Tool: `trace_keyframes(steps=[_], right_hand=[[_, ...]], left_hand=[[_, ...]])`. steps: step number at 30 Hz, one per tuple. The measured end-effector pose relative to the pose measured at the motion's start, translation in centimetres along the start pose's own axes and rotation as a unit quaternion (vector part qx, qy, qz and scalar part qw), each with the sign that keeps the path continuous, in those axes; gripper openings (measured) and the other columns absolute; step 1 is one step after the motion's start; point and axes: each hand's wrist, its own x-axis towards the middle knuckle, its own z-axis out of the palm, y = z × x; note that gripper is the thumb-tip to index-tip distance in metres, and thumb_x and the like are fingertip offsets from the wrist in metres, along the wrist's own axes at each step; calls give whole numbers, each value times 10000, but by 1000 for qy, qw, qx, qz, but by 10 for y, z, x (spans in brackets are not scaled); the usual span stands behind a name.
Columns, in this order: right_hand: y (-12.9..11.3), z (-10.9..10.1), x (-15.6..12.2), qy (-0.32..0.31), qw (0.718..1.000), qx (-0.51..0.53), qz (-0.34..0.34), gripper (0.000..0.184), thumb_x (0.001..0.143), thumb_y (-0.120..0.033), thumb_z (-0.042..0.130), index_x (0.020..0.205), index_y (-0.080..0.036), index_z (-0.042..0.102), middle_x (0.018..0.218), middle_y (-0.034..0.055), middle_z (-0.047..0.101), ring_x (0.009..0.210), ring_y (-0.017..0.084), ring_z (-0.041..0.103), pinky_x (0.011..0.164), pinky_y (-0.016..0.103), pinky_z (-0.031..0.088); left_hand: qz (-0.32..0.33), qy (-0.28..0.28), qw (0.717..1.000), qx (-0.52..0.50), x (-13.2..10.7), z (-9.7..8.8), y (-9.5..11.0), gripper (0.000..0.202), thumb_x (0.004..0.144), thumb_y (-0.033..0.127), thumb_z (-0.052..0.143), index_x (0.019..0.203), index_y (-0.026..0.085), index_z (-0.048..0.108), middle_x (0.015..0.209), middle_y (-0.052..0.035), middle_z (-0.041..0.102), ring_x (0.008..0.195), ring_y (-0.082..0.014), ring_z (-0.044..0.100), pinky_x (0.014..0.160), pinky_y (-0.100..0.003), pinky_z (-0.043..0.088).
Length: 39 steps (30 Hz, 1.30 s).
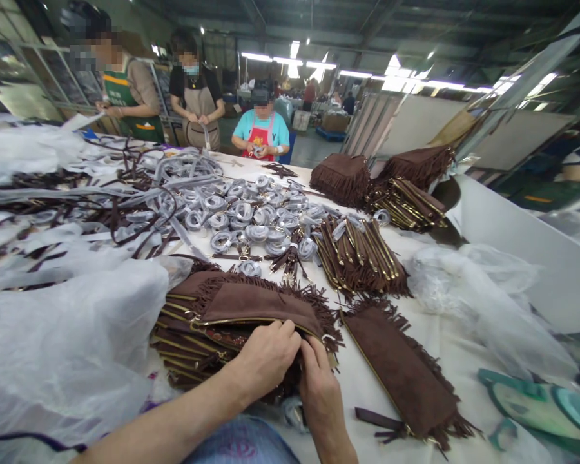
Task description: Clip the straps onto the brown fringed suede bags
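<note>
A brown fringed pouch with a gold zipper lies on top of a stack of similar pouches. Its zipper is undone, and a patterned lining shows in the gap. My left hand is closed on the pouch's edge by the zipper, fingers curled over it. My right hand grips the same edge at the zipper's right end, its fingertips partly inside the opening. Whatever the fingertips touch within is hidden. To the right, another fringed pouch lies flat with a short strap at its near end.
Coiled grey-wrapped straps cover the table's middle. More pouches are piled at the right, near clear plastic bags. White plastic sheeting heaps at the left. A green object lies at the right edge. Several co-workers are across the table.
</note>
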Motion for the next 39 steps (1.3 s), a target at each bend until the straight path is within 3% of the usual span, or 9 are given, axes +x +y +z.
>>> trace_keyframes(steps=[8, 14, 18, 21, 24, 27, 33, 36, 39], right_hand=[[-12, -32, 34, 54, 990, 124, 46, 293, 965, -154, 389, 1141, -206, 617, 1082, 112, 647, 1018, 201, 639, 812, 316, 560], [-27, -23, 68, -6, 939, 272, 209, 300, 981, -337, 385, 1167, -201, 578, 908, 55, 650, 776, 176, 635, 797, 373, 532], [-22, -20, 64, -34, 828, 450, 332, 361, 940, -502, 473, 1167, -236, 562, 973, 50, 652, 638, 133, 600, 535, 263, 491], [-11, -27, 49, 21, 731, 534, 425, 457, 854, -615, 562, 1069, -215, 611, 967, 60, 662, 624, 120, 580, 434, 203, 410], [-4, -35, 31, -34, 693, 544, 473, 478, 753, -602, 697, 957, -170, 691, 667, -8, 599, 440, 57, 400, 359, 171, 247], [-6, -37, 20, -111, 692, 541, 465, 464, 711, -547, 756, 994, -180, 731, 591, -28, 578, 414, 59, 351, 371, 191, 260], [-13, -30, 25, -85, 756, 522, 386, 271, 737, -456, 759, 840, -205, 761, 810, 31, 700, 665, 141, 588, 594, 232, 491], [-12, -29, 26, -63, 714, 560, 416, 313, 717, -488, 773, 814, -192, 741, 620, -8, 650, 501, 102, 536, 452, 197, 446], [-12, -28, 21, -47, 675, 577, 458, 395, 658, -486, 826, 881, -177, 720, 624, 2, 682, 461, 100, 571, 391, 171, 437]], left_hand=[[41, 93, 967, -233, -18, 17, -4, 190, 881, 51, 378, 886, 174, 523, 950, -73, 568, 838, -189, 534, 749, -285, 479], [33, 88, 826, -556, -18, 34, 10, 97, 859, 162, 474, 773, 170, 518, 814, -30, 578, 760, -157, 526, 709, -250, 442], [-44, 65, 751, -656, -19, 49, 7, 81, 797, 190, 504, 719, 168, 501, 660, 18, 518, 601, -119, 476, 573, -218, 371], [-62, 60, 749, -656, -21, 54, 4, 61, 779, 176, 492, 755, 158, 545, 662, 17, 530, 602, -117, 485, 579, -217, 358], [-63, 55, 770, -633, -23, 53, 4, 81, 780, 153, 482, 766, 160, 562, 657, 24, 526, 603, -111, 475, 591, -213, 353], [-46, 51, 788, -611, -22, 52, 7, 90, 798, 143, 475, 743, 166, 542, 681, 23, 525, 622, -109, 466, 610, -210, 356], [-18, 59, 811, -582, -22, 47, 9, 117, 809, 141, 479, 698, 176, 492, 687, 24, 514, 644, -113, 470, 636, -216, 373], [-23, 106, 810, -577, -25, 39, 7, 103, 803, 147, 486, 707, 173, 513, 795, -18, 606, 765, -138, 540, 738, -236, 414], [-56, 118, 760, -637, -26, 38, 4, 88, 829, 215, 495, 757, 169, 518, 874, -56, 658, 770, -144, 597, 696, -241, 448]])
